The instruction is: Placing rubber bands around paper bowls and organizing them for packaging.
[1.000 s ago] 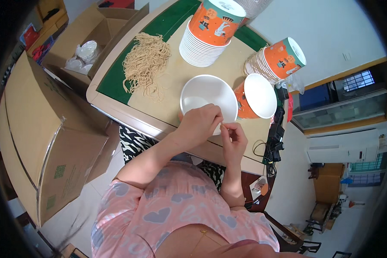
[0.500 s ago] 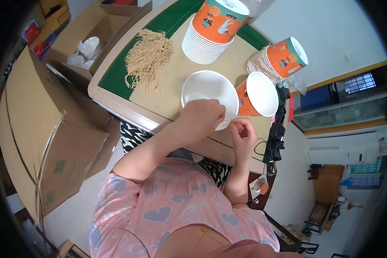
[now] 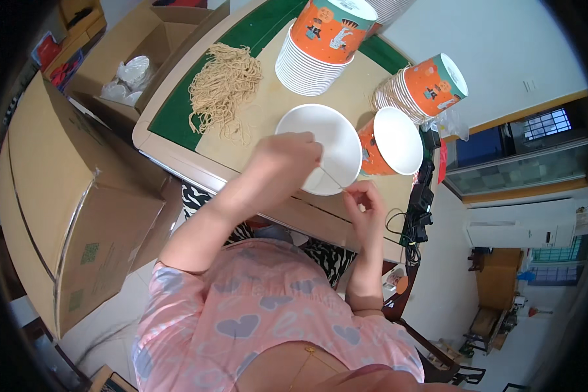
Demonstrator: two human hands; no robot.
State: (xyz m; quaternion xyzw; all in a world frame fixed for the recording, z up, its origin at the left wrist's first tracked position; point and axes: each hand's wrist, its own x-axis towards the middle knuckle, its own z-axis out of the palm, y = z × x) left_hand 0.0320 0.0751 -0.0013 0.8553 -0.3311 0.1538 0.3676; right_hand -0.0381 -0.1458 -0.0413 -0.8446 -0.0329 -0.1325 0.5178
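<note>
A thin beige string [image 3: 331, 177] is stretched between my two hands, over the rim of a white-lined paper tub [image 3: 336, 134]. My left hand [image 3: 286, 157] is closed in a pinch on the upper end, in front of the tub. By the tub's near right side, my right hand [image 3: 366, 201] pinches the other end between thumb and finger. Right beside the tub, a second orange paper tub [image 3: 398, 142] lies tilted with its white opening toward me. A loose heap of beige strings [image 3: 223, 88] lies at the table's left.
Tall stacks of orange-and-white paper tubs [image 3: 313, 68] stand at the back. Strings wrap another tipped stack [image 3: 428, 88] at the right. Black adapters and cables [image 3: 419, 206] line the table's right edge. Large cardboard boxes [image 3: 78, 209] stand on the left.
My left hand has moved left and slightly up, away from my right hand, so more string shows between them. My right hand has barely moved.
</note>
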